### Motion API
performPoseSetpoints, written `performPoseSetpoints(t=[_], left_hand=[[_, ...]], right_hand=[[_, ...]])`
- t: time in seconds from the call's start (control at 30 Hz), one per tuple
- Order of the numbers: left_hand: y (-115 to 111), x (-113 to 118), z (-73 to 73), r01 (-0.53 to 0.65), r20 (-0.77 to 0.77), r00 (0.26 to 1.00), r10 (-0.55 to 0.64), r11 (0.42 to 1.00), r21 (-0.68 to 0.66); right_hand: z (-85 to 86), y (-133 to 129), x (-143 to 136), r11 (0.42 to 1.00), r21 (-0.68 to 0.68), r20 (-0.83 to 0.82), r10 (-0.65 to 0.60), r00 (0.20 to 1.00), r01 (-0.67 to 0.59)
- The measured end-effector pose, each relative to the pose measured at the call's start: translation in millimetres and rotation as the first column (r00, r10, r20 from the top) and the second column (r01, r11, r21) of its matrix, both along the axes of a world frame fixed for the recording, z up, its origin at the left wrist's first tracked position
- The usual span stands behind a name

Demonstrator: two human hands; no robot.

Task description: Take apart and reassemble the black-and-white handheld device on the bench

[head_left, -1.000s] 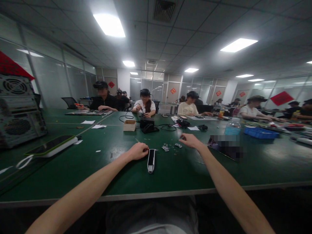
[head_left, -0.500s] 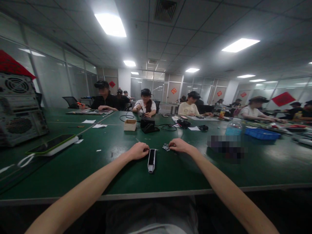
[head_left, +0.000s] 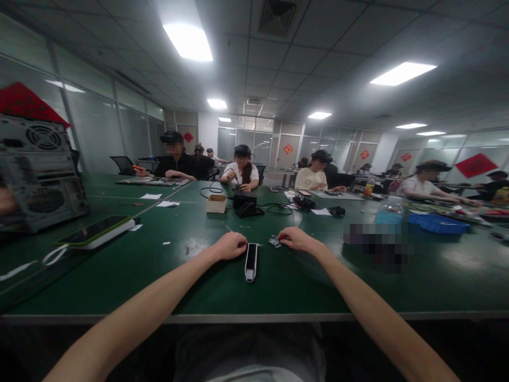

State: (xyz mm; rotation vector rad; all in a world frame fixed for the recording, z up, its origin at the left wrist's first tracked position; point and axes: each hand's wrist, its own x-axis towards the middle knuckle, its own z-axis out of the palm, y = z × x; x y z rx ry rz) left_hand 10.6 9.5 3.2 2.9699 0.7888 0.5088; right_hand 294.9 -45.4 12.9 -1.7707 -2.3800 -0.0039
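Note:
A narrow white device with a black inset face (head_left: 251, 261) lies lengthwise on the green table in front of me. My left hand (head_left: 230, 246) rests at its upper left, fingers curled together by the device's far end; anything between the fingertips is hidden. To the right lies a small cluster of silvery metal pieces (head_left: 274, 241). My right hand (head_left: 295, 238) is closed, with bent fingertips at the right side of this cluster. Whether a piece is pinched there is too small to see.
A computer tower (head_left: 43, 175) and a green-edged phone-like device (head_left: 95, 231) stand left. Farther back are a small box (head_left: 217, 203) and a black device (head_left: 243, 203) with cables. At right are a bottle (head_left: 389, 210) and a blue tray (head_left: 439, 224). Several people sit around.
The whole view has shifted slightly, so things appear farther right. Both hands keep nearly the same places beside the white device and metal pieces. A blurred hand now shows at the far left edge.

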Motion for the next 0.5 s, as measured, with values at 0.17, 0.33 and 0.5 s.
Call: performPoseSetpoints(t=[0.17,0.33,0.5], left_hand=[[0.4,0.5,-1.1,-0.008,-0.008,1.0,0.008,1.0,-0.012],[-0.7,0.2,-0.1,-0.005,0.0,1.0,0.005,1.0,-0.013],[-1.0,-0.5,1.0,0.007,0.005,1.0,-0.007,1.0,-0.019]], right_hand=[[-1.2,0.5,-0.1,1.0,-0.014,-0.012,0.011,1.0,-0.012],[2.0,-1.4,-2.4,1.0,-0.028,0.014,-0.006,1.0,0.007],[7.0,-4.2,-7.4,0.996,-0.031,0.125,-0.077,0.989,0.081]])
